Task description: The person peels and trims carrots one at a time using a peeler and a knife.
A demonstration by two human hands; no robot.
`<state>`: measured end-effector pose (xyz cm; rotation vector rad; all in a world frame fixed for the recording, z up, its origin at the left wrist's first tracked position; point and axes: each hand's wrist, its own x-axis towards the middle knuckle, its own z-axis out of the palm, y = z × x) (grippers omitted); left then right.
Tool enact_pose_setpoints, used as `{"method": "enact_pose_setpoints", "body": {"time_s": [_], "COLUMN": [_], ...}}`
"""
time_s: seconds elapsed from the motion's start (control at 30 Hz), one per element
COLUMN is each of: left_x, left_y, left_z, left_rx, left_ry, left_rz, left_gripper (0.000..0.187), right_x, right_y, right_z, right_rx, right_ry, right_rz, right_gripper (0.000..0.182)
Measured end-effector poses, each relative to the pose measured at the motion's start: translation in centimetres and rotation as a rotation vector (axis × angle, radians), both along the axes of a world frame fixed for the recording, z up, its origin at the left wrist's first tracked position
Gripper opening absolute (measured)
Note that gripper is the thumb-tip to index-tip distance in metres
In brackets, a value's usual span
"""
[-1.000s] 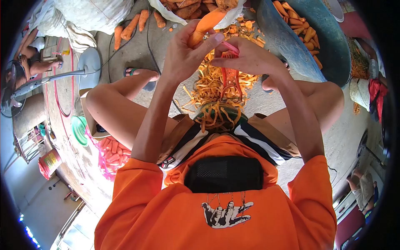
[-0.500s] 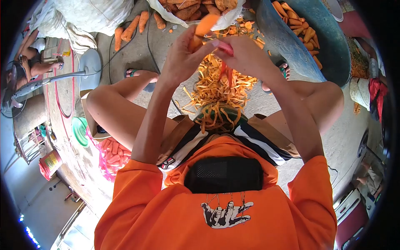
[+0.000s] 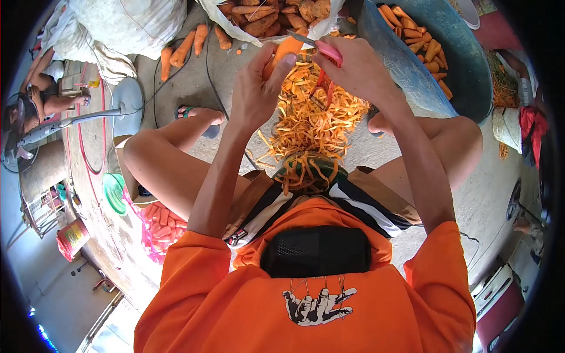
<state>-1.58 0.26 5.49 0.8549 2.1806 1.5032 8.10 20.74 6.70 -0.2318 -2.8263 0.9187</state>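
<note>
Two hands work over curly orange peelings: left hand clamps a smooth tapered orange carrot, right hand grips a pink-handled metal peeler.

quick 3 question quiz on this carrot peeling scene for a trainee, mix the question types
1. True or false: the left hand holds a carrot.
2. The right hand holds which tool? A) spoon B) pink-handled peeler C) brush
3. What lies in a heap on the ground below the hands?

Key:
1. True
2. B
3. Orange carrot peelings
</note>
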Motion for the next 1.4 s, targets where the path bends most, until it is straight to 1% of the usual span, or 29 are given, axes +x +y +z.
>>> {"method": "enact_pose_setpoints", "body": {"time_s": [0.17, 0.27, 0.33, 0.37, 0.43, 0.47, 0.5, 0.57, 0.6, 0.63, 0.67, 0.7, 0.73, 0.77, 0.8, 0.83, 0.87, 0.9, 0.93, 0.97, 1.0, 1.03, 1.1, 1.17, 1.23, 1.27, 1.3, 1.37, 1.4], "left_x": [0.4, 0.2, 0.5, 0.6, 0.5, 0.7, 0.7, 0.7, 0.1, -0.2, 0.0, 0.2, 0.0, -0.2, 0.0, 0.1, -0.1, -0.5, -0.9, -0.3, 0.2, 0.0, -1.2, -4.2, -9.0, -12.4, -16.5, -20.9, -23.3], "left_y": [0.1, -0.1, -0.7, -0.9, -1.4, -1.4, -1.4, -1.2, -1.4, -1.6, -1.6, -1.4, -0.8, 0.2, 1.8, 3.8, 6.7, 10.4, 14.3, 17.5, 20.2, 22.1, 23.5, 23.3, 20.8, 19.1, 16.7, 13.2, 11.8], "left_z": [0.6, 0.4, 0.7, 1.1, 1.6, 1.7, 1.8, 0.2, -1.7, -3.5, -5.2, -6.6, -7.1, -7.6, -8.3, -8.8, -7.9, -6.0, -4.0, -3.2, -2.5, -0.5, -0.1, -2.3, -7.3, -9.3, -12.7, -13.0, -14.0], "left_rx": [0.043, 0.108, 0.198, 0.29, 0.322, 0.305, 0.291, 0.227, -0.025, -0.28, -0.331, -0.38, -0.475, -0.475, -0.518, -0.558, -0.546, -0.537, -0.514, -0.234, 0.05, 0.08, 0.102, 0.017, -0.165, -0.31, -0.359, -0.674, -0.695], "left_ry": [0.025, 0.02, 0.003, -0.008, -0.024, -0.104, -0.182, -0.213, -0.245, -0.274, -0.346, -0.419, -0.497, -0.489, -0.396, -0.303, -0.241, -0.182, -0.217, -0.384, -0.543, -0.602, -0.669, 0.013, 0.277, 0.359, 0.474, 0.584, 0.671], "left_rz": [-0.034, -0.071, -0.114, -0.158, -0.236, -0.254, -0.264, -0.219, -0.282, -0.343, -0.352, -0.359, -0.38, -0.373, -0.397, -0.418, -0.466, -0.514, -0.572, -0.527, -0.474, -0.473, -0.464, -0.373, -0.219, -0.165, -0.103, 0.035, 0.049], "left_gripper": [0.033, 0.03, 0.029, 0.029, 0.027, 0.027, 0.027, 0.033, 0.038, 0.044, 0.045, 0.047, 0.052, 0.052, 0.055, 0.058, 0.065, 0.072, 0.066, 0.063, 0.059, 0.054, 0.05, 0.039, 0.033, 0.035, 0.03, 0.032, 0.032], "right_x": [0.0, -0.3, -1.0, -1.1, -0.8, -0.9, -0.2, 0.7, 1.2, 2.0, 2.6, 3.3, 4.1, 4.4, 5.1, 5.8, 6.0, 6.0, 6.1, 5.8, 6.0, 5.7, 5.7, 5.0, 4.9, 4.7, 5.5, 7.2, 7.3], "right_y": [-0.6, -0.2, 1.8, 3.3, 7.0, 9.3, 10.4, 11.6, 11.7, 11.6, 11.8, 12.8, 14.2, 14.7, 15.0, 15.0, 15.2, 16.1, 17.4, 18.3, 17.9, 18.9, 21.2, 21.5, 22.0, 21.1, 22.0, 24.1, 23.2], "right_z": [0.7, 0.3, 0.5, -0.1, -2.7, -4.4, -3.6, 0.3, 2.7, 5.2, 6.8, 7.3, 7.5, 8.0, 8.6, 9.7, 10.2, 9.8, 9.3, 8.8, 9.7, 9.5, 8.5, 8.5, 8.3, 9.0, 8.6, 7.7, 8.8], "right_rx": [-0.04, -0.038, -0.151, -0.145, -0.203, -0.093, -0.086, -0.085, -0.082, -0.093, -0.102, -0.098, -0.186, -0.278, -0.28, -0.331, -0.386, -0.392, -0.399, -0.406, -0.517, -0.525, -0.622, -0.641, -0.52, -0.496, -0.496, 0.234, 0.786], "right_ry": [-0.041, 0.038, -0.497, -0.497, -0.385, -0.342, -0.343, -0.205, -0.197, -0.189, -0.179, -0.17, 0.0, 0.17, 0.175, 0.192, 0.207, 0.208, 0.377, 0.545, 0.516, 0.513, 0.63, 0.624, 0.642, 0.595, 0.575, 0.364, 0.208], "right_rz": [-0.023, -0.003, 0.064, 0.064, 0.042, 0.017, 0.02, -0.001, 0.005, -0.113, -0.231, -0.228, -0.243, -0.257, -0.257, -0.406, -0.555, -0.554, -0.502, -0.446, -0.537, -0.533, -0.594, -0.684, -0.593, -0.62, -0.633, -0.385, -0.228], "right_gripper": [0.03, 0.034, 0.037, 0.037, 0.04, 0.041, 0.041, 0.037, 0.037, 0.035, 0.032, 0.032, 0.029, 0.026, 0.026, 0.021, 0.015, 0.015, 0.014, 0.013, 0.016, 0.016, 0.017, 0.017, 0.018, 0.016, 0.016, 0.034, 0.041]}}
